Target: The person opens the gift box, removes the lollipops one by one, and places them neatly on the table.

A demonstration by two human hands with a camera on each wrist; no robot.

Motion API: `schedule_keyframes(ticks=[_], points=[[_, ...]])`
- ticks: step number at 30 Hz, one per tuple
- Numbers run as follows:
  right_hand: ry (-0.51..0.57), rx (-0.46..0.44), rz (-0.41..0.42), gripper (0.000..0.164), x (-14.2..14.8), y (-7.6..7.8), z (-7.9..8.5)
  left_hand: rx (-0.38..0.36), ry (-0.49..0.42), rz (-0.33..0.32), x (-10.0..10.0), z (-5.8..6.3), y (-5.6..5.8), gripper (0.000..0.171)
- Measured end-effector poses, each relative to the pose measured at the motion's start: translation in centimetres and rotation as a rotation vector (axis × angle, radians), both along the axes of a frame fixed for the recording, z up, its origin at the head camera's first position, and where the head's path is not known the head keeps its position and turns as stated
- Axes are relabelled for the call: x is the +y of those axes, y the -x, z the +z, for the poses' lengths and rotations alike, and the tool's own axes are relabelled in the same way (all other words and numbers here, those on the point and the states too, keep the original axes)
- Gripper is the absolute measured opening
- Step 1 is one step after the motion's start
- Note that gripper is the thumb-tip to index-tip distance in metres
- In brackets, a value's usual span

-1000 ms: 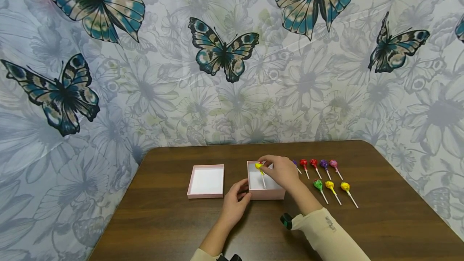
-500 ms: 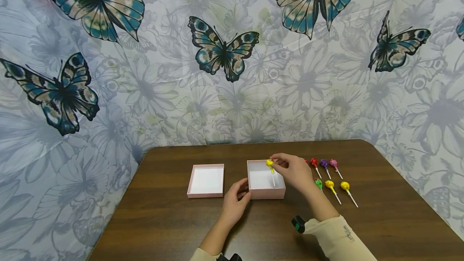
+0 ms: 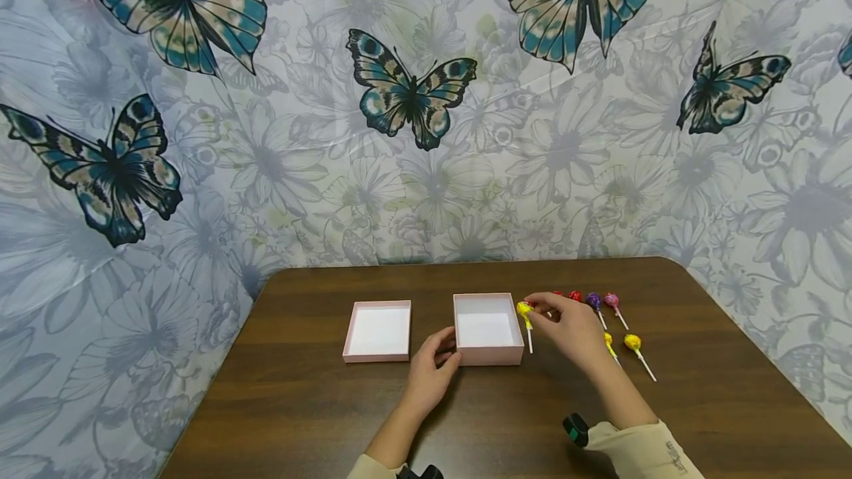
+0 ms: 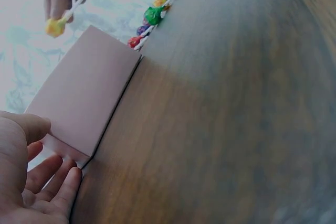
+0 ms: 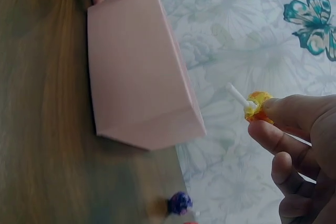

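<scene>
A yellow-wrapped lollipop [image 3: 525,309] is pinched at its candy head between the thumb and index finger of my right hand [image 3: 571,327]. Its white stick points down, just right of the pink box [image 3: 489,357]. The right wrist view shows the lollipop [image 5: 257,106] from behind, apart from the box. My left hand [image 3: 431,372] rests against the box's left end. In the left wrist view its thumb [image 4: 39,125] touches the front corner, while the other fingers [image 4: 47,174] lie loosely extended at the side. The box stands upright, its white inside showing from above.
A shallow white-lined pink lid [image 3: 376,331] lies left of the box. Right of my right hand lie a purple lollipop [image 3: 594,300], a pink lollipop [image 3: 612,301] and a yellow lollipop [image 3: 632,342]. A green lollipop [image 4: 153,15] shows in the left wrist view. Patterned cloth hangs behind the table.
My right hand has moved right with the yellow lollipop, from over the box to past its right edge. It now covers the green lollipop in the head view. My left hand stays put.
</scene>
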State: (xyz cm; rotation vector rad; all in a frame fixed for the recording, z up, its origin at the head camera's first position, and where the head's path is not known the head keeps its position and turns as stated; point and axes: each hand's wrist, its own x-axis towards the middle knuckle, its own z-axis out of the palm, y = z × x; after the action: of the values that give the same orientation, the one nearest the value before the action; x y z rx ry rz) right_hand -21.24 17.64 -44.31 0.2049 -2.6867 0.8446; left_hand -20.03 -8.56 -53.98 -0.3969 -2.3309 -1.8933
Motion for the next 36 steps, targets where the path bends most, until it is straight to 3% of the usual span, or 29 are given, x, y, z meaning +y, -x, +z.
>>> schedule_keyframes(ticks=[8,19,26,28,31,33,36], points=[[-0.025,-0.04,-0.051,0.023,1.7,-0.4,-0.7,-0.01,0.019,0.004,0.0,0.0,-0.1,0.043],[-0.092,-0.083,-0.045,0.024,3.5,-0.6,-2.1,-0.038,0.029,0.001,0.1,0.2,-0.2,0.044],[-0.127,-0.125,-0.047,0.023,4.4,-0.6,-2.5,-0.018,0.011,0.006,0.0,0.1,-0.1,0.043],[-0.148,-0.119,-0.053,0.024,4.6,-0.5,-2.7,-0.023,0.002,0.013,0.2,1.1,-0.6,0.043],[-0.184,-0.108,-0.063,0.023,4.8,-0.4,-3.0,-0.033,-0.005,0.02,0.4,1.4,-0.8,0.043],[-0.2,-0.122,-0.067,0.023,4.9,-0.4,-3.3,-0.027,-0.003,0.024,0.5,1.4,-0.8,0.043],[-0.229,-0.149,-0.071,0.025,5.0,-0.2,-3.7,-0.018,-0.006,0.017,0.3,0.3,-0.1,0.044]])
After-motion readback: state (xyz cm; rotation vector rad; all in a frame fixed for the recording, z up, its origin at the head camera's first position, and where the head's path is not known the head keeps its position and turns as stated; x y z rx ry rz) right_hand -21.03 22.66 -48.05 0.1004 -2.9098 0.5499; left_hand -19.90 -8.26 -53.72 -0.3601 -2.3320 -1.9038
